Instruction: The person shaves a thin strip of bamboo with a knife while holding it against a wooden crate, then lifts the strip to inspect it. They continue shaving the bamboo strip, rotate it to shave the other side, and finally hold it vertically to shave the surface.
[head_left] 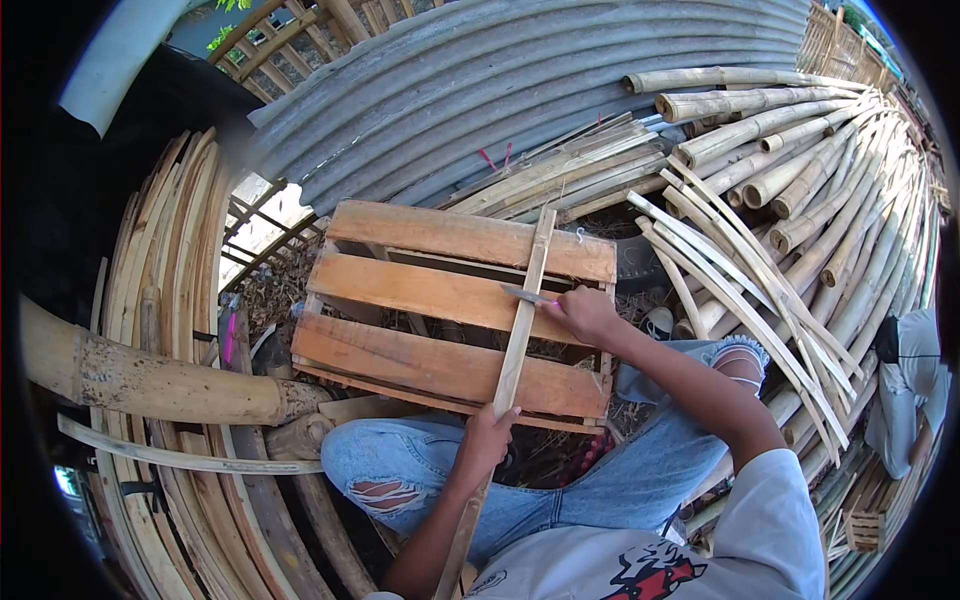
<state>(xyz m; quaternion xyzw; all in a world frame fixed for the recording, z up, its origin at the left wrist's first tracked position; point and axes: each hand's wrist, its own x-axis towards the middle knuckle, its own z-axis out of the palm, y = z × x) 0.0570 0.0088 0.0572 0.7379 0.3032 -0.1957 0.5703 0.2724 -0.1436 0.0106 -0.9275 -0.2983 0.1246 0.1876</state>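
A long, flat bamboo strip point(521, 335) slants across a wooden slatted crate point(420, 290) in front of my knees. Its near end runs down past my lap. My left hand point(486, 440) is closed round the strip just beyond the crate's near edge. In my right hand point(585, 314) is a knife point(520, 293), gripped by its handle, which the fingers mostly hide. The blade points left and crosses the strip above the middle slats.
Split bamboo strips point(740, 290) and a heap of bamboo poles point(800, 190) lie to the right. Corrugated sheeting point(500, 90) stands beyond the crate. Long slats point(165, 260) and a thick bamboo pole point(170, 385) are at left. Another person point(908, 390) is at far right.
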